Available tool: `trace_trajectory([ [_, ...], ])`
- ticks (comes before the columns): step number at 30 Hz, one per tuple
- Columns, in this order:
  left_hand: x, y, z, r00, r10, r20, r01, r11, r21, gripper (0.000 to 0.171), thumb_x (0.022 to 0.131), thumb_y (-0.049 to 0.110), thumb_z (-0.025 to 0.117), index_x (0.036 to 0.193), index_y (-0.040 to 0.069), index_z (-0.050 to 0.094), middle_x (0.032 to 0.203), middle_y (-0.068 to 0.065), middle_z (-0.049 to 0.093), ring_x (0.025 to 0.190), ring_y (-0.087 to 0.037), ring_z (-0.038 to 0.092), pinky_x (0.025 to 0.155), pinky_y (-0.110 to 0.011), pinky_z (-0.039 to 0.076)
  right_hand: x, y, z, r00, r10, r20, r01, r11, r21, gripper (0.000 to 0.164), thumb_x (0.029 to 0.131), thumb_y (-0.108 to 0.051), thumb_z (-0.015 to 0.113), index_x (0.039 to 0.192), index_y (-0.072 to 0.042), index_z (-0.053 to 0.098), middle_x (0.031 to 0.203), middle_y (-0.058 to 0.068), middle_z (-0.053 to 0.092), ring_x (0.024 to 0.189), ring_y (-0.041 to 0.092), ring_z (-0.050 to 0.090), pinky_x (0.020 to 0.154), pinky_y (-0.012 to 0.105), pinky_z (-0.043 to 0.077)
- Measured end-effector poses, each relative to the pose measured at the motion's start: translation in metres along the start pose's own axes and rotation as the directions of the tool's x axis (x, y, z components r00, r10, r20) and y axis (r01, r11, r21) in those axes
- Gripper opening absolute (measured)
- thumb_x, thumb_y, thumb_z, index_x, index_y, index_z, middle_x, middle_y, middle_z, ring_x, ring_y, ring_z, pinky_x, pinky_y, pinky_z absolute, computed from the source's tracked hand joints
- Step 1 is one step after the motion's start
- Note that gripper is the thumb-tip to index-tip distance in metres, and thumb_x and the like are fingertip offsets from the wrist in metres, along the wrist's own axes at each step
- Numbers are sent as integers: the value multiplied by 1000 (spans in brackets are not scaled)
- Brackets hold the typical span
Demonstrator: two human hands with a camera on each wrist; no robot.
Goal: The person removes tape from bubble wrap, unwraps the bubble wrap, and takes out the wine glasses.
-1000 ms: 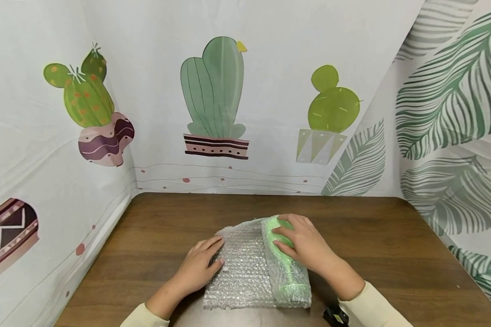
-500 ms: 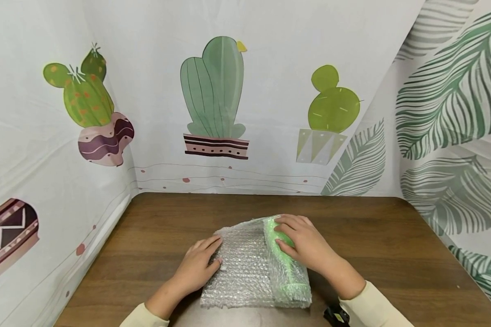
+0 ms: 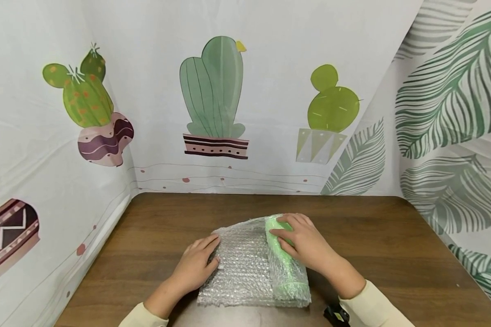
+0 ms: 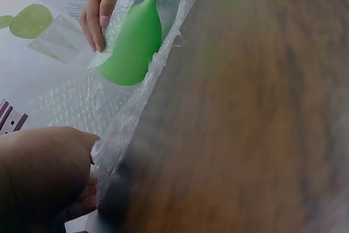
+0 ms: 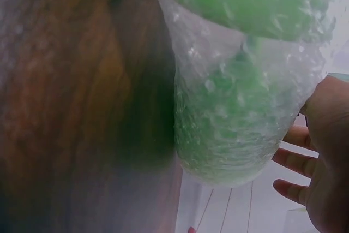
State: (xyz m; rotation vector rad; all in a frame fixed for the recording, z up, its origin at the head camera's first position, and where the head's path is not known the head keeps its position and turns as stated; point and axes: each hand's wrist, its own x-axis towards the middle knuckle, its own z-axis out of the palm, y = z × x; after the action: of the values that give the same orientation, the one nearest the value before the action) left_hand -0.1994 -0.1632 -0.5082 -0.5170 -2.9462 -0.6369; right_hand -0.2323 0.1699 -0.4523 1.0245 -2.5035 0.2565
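Note:
A green goblet [image 4: 133, 45] lies on its side, rolled inside bubble wrap [image 3: 245, 263] at the sheet's right end. Its bowl points away from me, its stem and foot toward me. My right hand [image 3: 307, 240] curves its fingers over the wrapped bowl from the right. In the right wrist view, the goblet's foot [image 5: 245, 6] shows green through the plastic. My left hand [image 3: 195, 263] rests on the sheet's left edge, fingers fairly straight and thumb apart. In the left wrist view the left hand's fingertips are partly hidden by the wrap's edge.
Under the wrap is a brown wooden table [image 3: 167, 213]. A small black device [image 3: 336, 314] sits by my right sleeve at the near edge. White cloth [image 3: 270, 172] printed with cacti and leaves hangs behind the table and at both sides.
The wrap's near left corner has shifted slightly left, and my left hand has moved a little left with it. My right fingers have shifted slightly on the wrapped bowl.

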Motion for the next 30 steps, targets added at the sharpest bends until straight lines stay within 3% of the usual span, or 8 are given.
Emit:
trace_trajectory([
  [8,-1,-1,-1,1000,-1,-23,2,999,40,51,99,25,60,145,4,53,154,-9,50,139,-33,48,114,-58,37,0,0,2,999,17,-34,-16,999,27,21,95,-26,71,115,-23,76,130,10,63,126,30,56,110,55,41],
  [14,-1,-1,-3,999,-8,-41,10,999,45,50,98,23,60,144,2,55,153,-11,50,139,-35,48,113,-58,38,2,0,1,998,7,-60,-4,999,51,22,94,-27,72,113,-19,77,133,3,67,129,30,56,107,53,45],
  [30,-2,-1,-4,999,-32,-42,34,998,50,50,98,21,59,144,3,54,153,-11,50,140,-35,48,113,-58,38,1,1,1,998,-15,-59,17,999,35,24,93,-23,72,116,-16,74,126,2,71,126,30,60,107,50,46],
])
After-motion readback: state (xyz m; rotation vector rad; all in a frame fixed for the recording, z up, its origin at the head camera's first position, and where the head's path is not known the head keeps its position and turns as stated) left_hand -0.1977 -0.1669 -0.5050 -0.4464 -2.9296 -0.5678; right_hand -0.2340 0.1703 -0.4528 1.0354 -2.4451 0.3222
